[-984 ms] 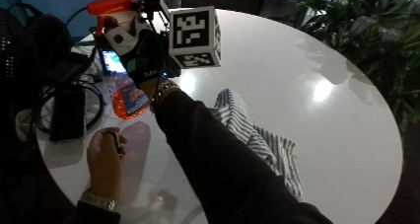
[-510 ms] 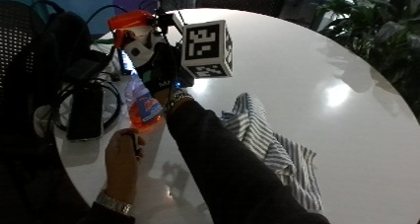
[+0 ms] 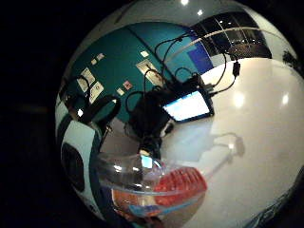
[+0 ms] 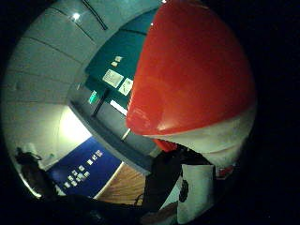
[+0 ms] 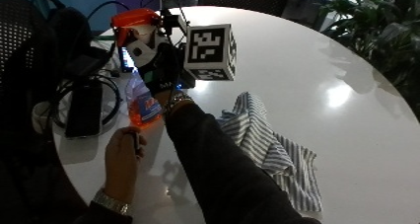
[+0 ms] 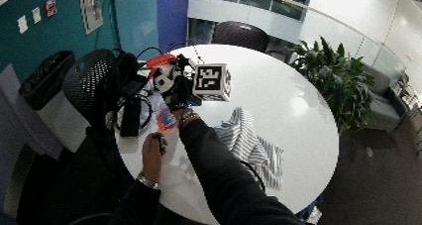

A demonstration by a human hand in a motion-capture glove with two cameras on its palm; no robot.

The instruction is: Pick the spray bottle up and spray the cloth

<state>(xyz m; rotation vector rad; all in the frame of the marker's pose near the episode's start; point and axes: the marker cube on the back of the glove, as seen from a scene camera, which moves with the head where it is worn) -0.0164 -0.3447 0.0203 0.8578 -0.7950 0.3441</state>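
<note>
Office: round meeting table [image 6: 290, 116], potted plant [image 6: 333, 79]

1. The far and plant-side stretch of the worktop [image 5: 308, 61] lies bare, giving wide room to pass.
2. The striped cloth [image 5: 269, 150] sprawls over the near middle of the worktop, just beside the dark sleeve [image 5: 216, 174].
3. A black device [image 5: 84, 108] with looped cables [image 5: 62, 88] crowds the chair-side edge.
4. A lit tablet [image 3: 187, 105] lies behind the spray bottle [image 5: 141, 93], which the right hand [image 5: 164, 68] grips among this clutter.
5. The bare hand [image 5: 123, 155] rests on the near edge, just beside the bottle's base.
6. A potted plant [image 5: 377, 31] stands off the worktop's far side.
</note>
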